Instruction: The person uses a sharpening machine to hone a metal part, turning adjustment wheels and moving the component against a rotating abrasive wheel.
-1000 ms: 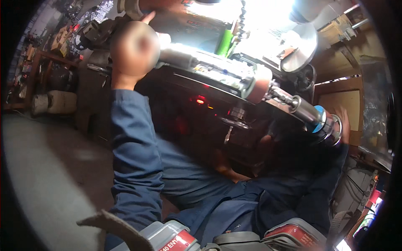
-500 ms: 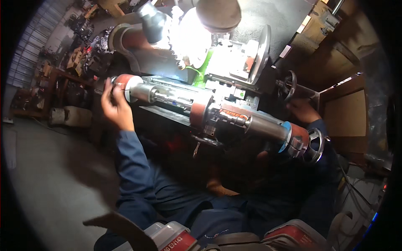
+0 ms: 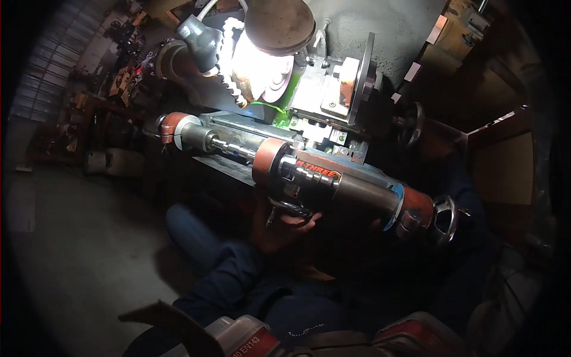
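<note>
In front of me lies a grinding machine with a shiny stepped metal shaft [image 3: 235,149] running lengthwise between a red-collared holder [image 3: 176,128] at the left and a grey cylinder [image 3: 367,193] at the right. A thick red ring [image 3: 269,162] surrounds its line near the middle. My left hand [image 3: 282,232] is below that ring, its fingers closed on the rim of a small metal handwheel [image 3: 291,208]. My right hand [image 3: 437,146] is deep in shadow, close to a larger handwheel [image 3: 411,125] at the right; its fingers cannot be made out.
A bright lamp lights the grinding wheel area, beside a jointed coolant hose [image 3: 229,59] and green fluid [image 3: 290,98]. A spoked handwheel [image 3: 445,220] sticks out at the right end. Wooden panels [image 3: 502,169] stand at the right; a gas cylinder [image 3: 107,160] lies at the left.
My left hand has left the red-collared holder at the left end and moved right and nearer me to the small handwheel. My right hand stays near its wheel, now darker. The view has shifted slightly.
</note>
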Demonstrator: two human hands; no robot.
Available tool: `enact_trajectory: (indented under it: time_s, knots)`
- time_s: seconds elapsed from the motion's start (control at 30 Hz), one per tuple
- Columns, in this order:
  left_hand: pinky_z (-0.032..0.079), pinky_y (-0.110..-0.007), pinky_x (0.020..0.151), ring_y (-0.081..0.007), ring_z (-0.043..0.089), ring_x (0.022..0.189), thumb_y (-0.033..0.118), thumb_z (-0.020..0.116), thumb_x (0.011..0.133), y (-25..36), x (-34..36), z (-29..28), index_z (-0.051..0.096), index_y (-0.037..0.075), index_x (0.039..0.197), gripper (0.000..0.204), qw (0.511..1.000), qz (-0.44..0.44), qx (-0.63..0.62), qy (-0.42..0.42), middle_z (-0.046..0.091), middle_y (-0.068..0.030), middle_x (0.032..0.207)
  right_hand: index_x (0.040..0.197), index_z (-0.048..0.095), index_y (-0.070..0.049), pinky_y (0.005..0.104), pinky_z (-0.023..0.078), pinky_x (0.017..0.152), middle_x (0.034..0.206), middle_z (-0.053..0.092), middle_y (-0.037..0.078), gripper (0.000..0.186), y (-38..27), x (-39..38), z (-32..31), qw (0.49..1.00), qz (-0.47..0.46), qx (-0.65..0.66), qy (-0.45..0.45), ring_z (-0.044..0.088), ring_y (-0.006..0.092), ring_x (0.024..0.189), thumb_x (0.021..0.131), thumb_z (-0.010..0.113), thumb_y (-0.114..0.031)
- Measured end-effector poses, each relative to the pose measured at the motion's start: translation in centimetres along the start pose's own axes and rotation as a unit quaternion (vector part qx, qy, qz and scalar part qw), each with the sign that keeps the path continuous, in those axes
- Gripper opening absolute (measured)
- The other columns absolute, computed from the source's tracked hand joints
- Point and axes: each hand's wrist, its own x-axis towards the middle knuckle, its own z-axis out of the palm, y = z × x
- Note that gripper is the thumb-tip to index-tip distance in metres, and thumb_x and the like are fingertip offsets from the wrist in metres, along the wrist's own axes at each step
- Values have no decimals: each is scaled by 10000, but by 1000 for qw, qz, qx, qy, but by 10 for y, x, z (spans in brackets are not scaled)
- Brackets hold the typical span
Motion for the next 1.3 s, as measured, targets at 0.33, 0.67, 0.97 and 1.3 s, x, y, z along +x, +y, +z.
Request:
enact_trajectory:
  time_s: [0.33, 0.67, 0.97, 1.3]
  knots:
    - [528, -325, 778, -214, 642, 906, 175, 627, 877, -33, 14, -47, 599, 60, 1023, 188, 970, 79, 146, 180, 634, -64, 946, 947, 608, -105, 225, 275, 352, 616, 457, -66, 191, -61, -27, -44, 902, 126, 403, 96, 384, 39, 438, 951, 509, -268]
    - [512, -308, 778, -212, 612, 951, 154, 688, 824, -22, 30, -69, 589, 21, 1078, 304, 864, 99, 448, 206, 609, -94, 1051, 976, 611, -73, 226, 313, 369, 612, 442, -50, 236, -83, -46, -32, 927, 161, 335, 46, 392, 53, 450, 964, 487, -273]
    - [504, -378, 804, -259, 618, 928, 134, 607, 835, 17, -7, 5, 610, 31, 1043, 232, 121, 289, 915, 252, 622, -126, 1041, 1034, 628, -8, 326, 469, 659, 826, 625, 85, 256, 31, 8, -6, 987, -63, 125, 74, 574, 182, 708, 927, 521, -215]
    - [521, -333, 621, -164, 645, 753, 98, 524, 859, -34, 10, -39, 636, 32, 936, 152, 643, 137, 725, 204, 652, -99, 731, 1029, 650, 7, 364, 448, 896, 1042, 638, 197, 289, -64, -43, -29, 975, 48, -68, 205, 609, 275, 1016, 886, 620, -242]
